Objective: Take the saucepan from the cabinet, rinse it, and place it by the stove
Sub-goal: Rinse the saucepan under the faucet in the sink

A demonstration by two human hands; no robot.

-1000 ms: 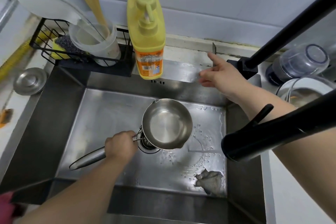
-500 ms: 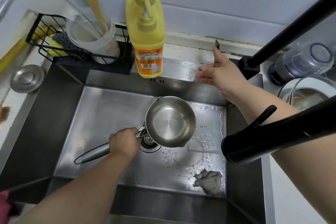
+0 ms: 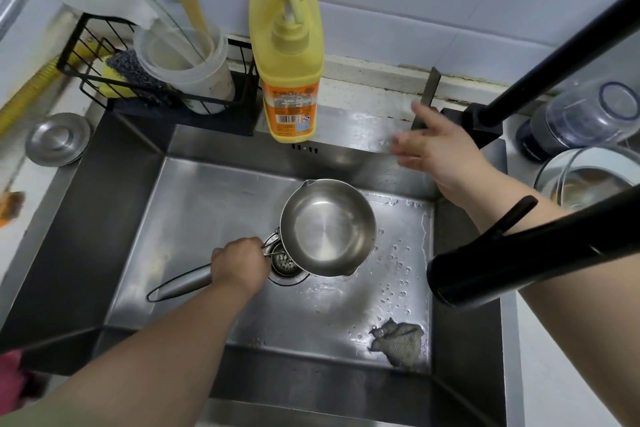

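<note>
A small steel saucepan [image 3: 327, 227] with two pour lips hangs level over the drain [image 3: 285, 265] of the steel sink [image 3: 204, 204]. My left hand [image 3: 239, 263] is closed around its long handle near the bowl. The pan looks dry inside. My right hand [image 3: 436, 146] is at the sink's back rim, fingers spread, its fingertip touching the flat grey tap lever [image 3: 429, 90]. The black tap spout [image 3: 519, 260] juts in from the right, above the sink's right side. No water is running.
A yellow dish soap bottle [image 3: 289, 55] stands on the back rim. A black wire rack [image 3: 114, 80] at back left holds a scourer, sponge and utensil cup. A grey rag [image 3: 398, 340] lies in the sink's front right corner. Glass lids and a jar sit right.
The saucepan has shifted slightly right and away over the drain. My right hand's fingers have spread wider at the tap lever.
</note>
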